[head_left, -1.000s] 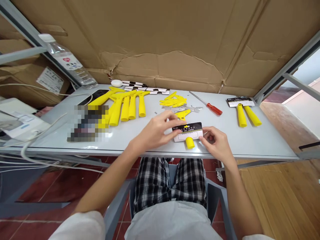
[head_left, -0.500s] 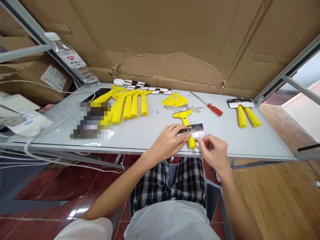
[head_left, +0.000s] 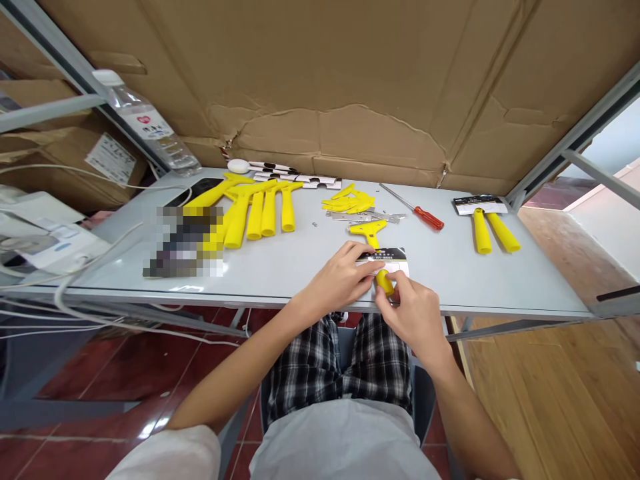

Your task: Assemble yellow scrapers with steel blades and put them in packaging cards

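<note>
A yellow scraper (head_left: 369, 229) lies near the table's front edge, its T-shaped head pointing away from me. Around its handle sits a black-and-white header card (head_left: 399, 256), partly covered by my fingers. My left hand (head_left: 344, 273) presses on the card and handle from the left, fingers closed on them. At the handle's round end, my right hand (head_left: 413, 305) pinches from the right with thumb and fingers. Just beyond are flat metal blades (head_left: 345, 217) and a small pile of yellow plastic pieces (head_left: 353, 201).
Several yellow scraper handles (head_left: 243, 217) lie at the left, beside a pixelated patch. A red screwdriver (head_left: 429, 219) rests right of centre. Two carded scrapers (head_left: 482, 232) are at the far right. Folded cards (head_left: 305, 180) lie behind; a water bottle (head_left: 155, 127) leans at left.
My right hand has moved left and closed on the scraper's handle end. My left hand stays on the card and handle, almost unmoved.
</note>
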The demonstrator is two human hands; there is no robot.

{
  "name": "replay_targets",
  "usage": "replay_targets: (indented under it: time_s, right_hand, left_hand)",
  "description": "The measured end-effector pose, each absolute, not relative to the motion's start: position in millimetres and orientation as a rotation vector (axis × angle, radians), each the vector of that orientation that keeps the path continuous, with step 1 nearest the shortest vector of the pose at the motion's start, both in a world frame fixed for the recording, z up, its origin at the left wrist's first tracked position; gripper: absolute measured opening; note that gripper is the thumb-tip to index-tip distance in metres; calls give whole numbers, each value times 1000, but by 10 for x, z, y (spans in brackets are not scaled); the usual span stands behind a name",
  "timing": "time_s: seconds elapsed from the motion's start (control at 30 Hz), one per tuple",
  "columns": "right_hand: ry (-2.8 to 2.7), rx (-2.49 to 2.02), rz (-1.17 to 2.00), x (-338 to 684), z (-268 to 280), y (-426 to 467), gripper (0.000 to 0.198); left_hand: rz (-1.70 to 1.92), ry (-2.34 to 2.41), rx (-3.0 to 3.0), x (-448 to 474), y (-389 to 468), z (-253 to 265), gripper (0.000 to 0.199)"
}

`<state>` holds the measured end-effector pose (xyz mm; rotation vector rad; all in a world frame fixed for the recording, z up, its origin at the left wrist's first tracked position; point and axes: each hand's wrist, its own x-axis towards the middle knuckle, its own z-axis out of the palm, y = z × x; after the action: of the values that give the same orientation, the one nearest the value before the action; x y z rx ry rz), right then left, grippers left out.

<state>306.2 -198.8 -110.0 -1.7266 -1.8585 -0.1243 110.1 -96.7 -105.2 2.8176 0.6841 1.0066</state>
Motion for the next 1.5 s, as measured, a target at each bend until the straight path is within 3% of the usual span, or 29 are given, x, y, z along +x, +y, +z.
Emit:
replay_targets:
  time_s: [0.53, 0.77, 1.5]
  right_hand:
    - [-1875, -1833, -96, 3090, -1101, -2110, 30]
    - [-1943, -1738, -158, 3114, -1127, -2104, 43]
    - [-1901, -1657, -296, 3094, -1171, -2164, 36]
  left_hand:
    - [883, 912, 2878, 1157, -717, -969, 30]
    - [809, 919, 3000, 1191, -554, -891, 27]
    - [922, 1029, 2847, 1191, -288, -1058, 35]
